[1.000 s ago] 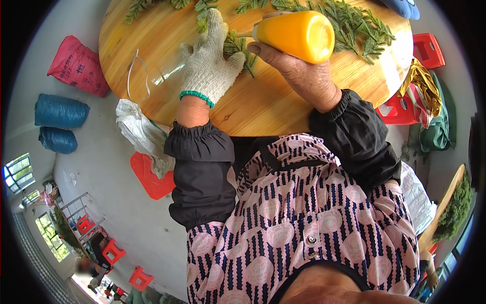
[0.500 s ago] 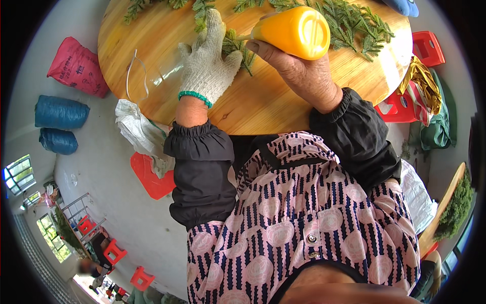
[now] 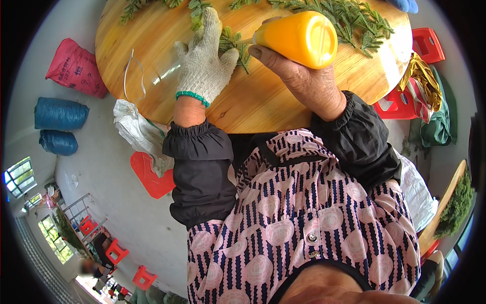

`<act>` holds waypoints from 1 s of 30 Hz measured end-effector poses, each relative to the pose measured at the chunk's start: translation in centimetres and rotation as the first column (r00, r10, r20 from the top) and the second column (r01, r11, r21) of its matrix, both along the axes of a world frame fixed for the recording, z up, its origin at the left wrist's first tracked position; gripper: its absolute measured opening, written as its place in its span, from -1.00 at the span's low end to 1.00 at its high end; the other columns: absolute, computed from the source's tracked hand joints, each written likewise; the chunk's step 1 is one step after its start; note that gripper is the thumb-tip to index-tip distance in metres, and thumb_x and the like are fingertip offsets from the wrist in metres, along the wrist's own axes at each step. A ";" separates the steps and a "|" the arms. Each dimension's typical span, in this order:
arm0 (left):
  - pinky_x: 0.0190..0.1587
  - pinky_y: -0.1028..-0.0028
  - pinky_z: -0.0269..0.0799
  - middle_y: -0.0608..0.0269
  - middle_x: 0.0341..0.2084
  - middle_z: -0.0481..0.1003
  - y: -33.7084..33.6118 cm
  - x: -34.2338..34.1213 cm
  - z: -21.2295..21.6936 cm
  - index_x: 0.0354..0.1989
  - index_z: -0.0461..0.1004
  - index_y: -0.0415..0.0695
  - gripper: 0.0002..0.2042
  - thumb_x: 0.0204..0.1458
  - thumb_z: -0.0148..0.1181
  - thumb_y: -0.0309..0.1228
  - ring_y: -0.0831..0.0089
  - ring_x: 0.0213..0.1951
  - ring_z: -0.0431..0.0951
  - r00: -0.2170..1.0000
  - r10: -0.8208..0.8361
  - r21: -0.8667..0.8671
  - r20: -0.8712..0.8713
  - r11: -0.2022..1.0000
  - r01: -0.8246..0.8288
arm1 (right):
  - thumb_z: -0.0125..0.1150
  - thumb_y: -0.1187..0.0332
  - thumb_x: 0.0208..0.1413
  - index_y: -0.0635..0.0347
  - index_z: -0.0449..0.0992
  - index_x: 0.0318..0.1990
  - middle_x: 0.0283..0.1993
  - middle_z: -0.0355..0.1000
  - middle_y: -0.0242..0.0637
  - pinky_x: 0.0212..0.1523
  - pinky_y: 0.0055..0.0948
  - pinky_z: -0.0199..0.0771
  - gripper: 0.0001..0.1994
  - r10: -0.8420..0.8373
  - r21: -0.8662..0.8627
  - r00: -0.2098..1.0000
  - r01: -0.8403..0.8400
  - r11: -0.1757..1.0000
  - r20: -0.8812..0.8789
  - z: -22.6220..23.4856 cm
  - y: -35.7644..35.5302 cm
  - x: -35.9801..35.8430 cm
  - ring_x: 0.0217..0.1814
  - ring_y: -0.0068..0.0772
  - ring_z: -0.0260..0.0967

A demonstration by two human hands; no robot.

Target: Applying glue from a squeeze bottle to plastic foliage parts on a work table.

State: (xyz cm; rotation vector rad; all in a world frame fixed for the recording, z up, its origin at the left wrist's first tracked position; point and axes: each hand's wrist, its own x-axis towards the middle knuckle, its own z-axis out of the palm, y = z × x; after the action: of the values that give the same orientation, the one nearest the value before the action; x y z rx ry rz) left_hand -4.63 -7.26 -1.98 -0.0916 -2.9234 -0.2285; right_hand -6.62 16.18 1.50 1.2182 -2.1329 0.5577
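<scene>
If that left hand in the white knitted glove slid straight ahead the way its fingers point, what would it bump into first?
Probably the green fern-like sprigs lying on the round wooden table: the gloved left hand already rests among them, fingertips near a sprig at the far rim.

A round wooden table [image 3: 253,109] stands in front of the person. On it, the left hand [image 3: 202,66], in a knitted work glove, lies flat over a green fern-like sprig [image 3: 234,43], with a clear plastic bag [image 3: 147,76] just to its left. The bare right hand [image 3: 298,83] holds an orange plastic squeeze bottle [image 3: 298,38] above the tabletop, right of the glove, its tip toward the sprig. More green sprigs [image 3: 349,20] lie along the table's far side. Left of the table, on the floor, sit a red sack [image 3: 73,71] and two blue rolled bundles [image 3: 61,114] (one behind the other). A red plastic stool [image 3: 428,45] stands to the table's right.
</scene>
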 end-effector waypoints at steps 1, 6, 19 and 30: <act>0.35 -0.22 0.11 0.23 0.42 0.30 0.0 -0.2 -0.1 0.61 -0.31 0.03 -0.03 0.17 0.28 -0.21 0.12 0.29 0.43 1.000 -0.010 -0.003 0.013 1.000 0.010 | 0.38 0.41 0.03 -0.07 0.69 0.02 -0.04 0.60 -0.31 0.03 -0.28 0.56 -0.65 -0.005 0.002 1.000 0.005 1.000 0.001 0.0 0.1 0.2 -0.01 -0.20 0.55; 0.26 -0.16 0.20 0.24 0.45 0.24 -0.2 0.4 -0.2 0.61 -0.31 -0.02 -0.02 0.16 0.28 -0.23 0.16 0.24 0.45 0.996 -0.025 -0.114 -0.080 0.993 0.016 | 0.39 0.39 0.02 -0.10 0.69 0.02 0.01 0.58 -0.31 0.10 -0.25 0.52 -0.64 -0.019 -0.065 1.000 0.019 0.998 0.014 0.1 -0.4 0.8 0.04 -0.19 0.52; 0.07 -0.13 0.32 0.00 0.53 0.04 0.0 0.0 -1.0 -0.35 0.65 0.00 -0.94 0.05 0.27 -0.40 0.13 0.17 0.48 0.964 -0.209 -0.413 -0.164 0.902 0.125 | 0.49 0.37 0.00 -0.07 0.70 -0.04 0.06 0.55 -0.19 0.13 -0.19 0.52 -0.68 -0.011 -0.088 0.998 0.017 0.996 0.060 -0.1 0.2 1.9 0.12 -0.07 0.49; 0.09 -0.11 0.31 -0.01 0.38 0.29 0.4 0.1 -1.3 0.24 0.41 -0.07 -0.54 0.13 0.20 -0.33 0.09 0.06 0.52 0.973 -0.148 -0.336 -0.180 0.938 0.081 | 0.53 0.39 -0.04 -0.10 0.68 -0.08 -0.01 0.54 -0.17 0.05 -0.08 0.55 -0.68 0.051 -0.157 0.985 -0.025 0.987 0.164 0.0 0.9 3.1 0.10 0.03 0.47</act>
State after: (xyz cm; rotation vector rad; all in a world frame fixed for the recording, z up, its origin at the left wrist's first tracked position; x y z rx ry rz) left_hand -4.56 -6.89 -3.31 -0.3178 -2.7252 0.2394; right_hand -3.52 17.03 1.53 1.1626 -2.1610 0.8533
